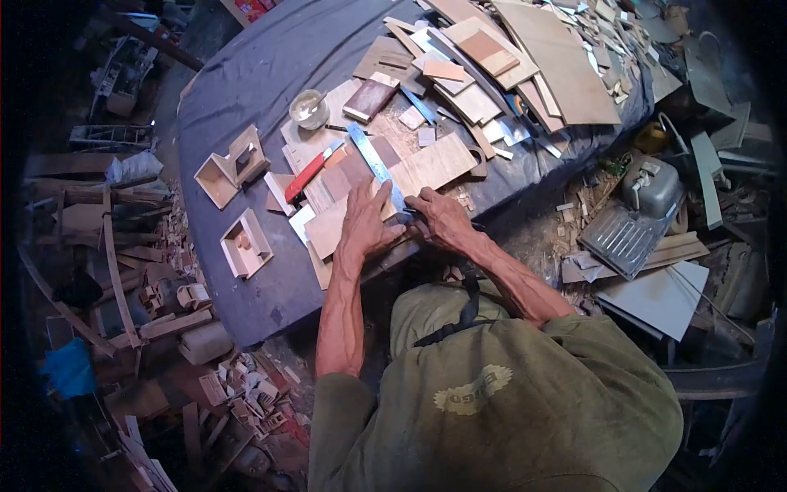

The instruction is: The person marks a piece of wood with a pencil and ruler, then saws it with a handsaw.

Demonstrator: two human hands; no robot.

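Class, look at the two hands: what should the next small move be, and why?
I would probably press the left hand firmly onto the metal ruler before moving the right hand along its edge: the ruler lies across several wooden pieces that might shift, and both hands are at its near end.

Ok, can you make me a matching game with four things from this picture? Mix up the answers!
Things:
1. Ruler
2. Jar
3. Sink
4. Chunky tool

Clues:
A. Off the table, in the picture's right part
B. Mostly bright red
C. Lower end between the left hand and right hand
D. Round, see-through, on the table

Right pairs: 1-C, 2-D, 3-A, 4-B
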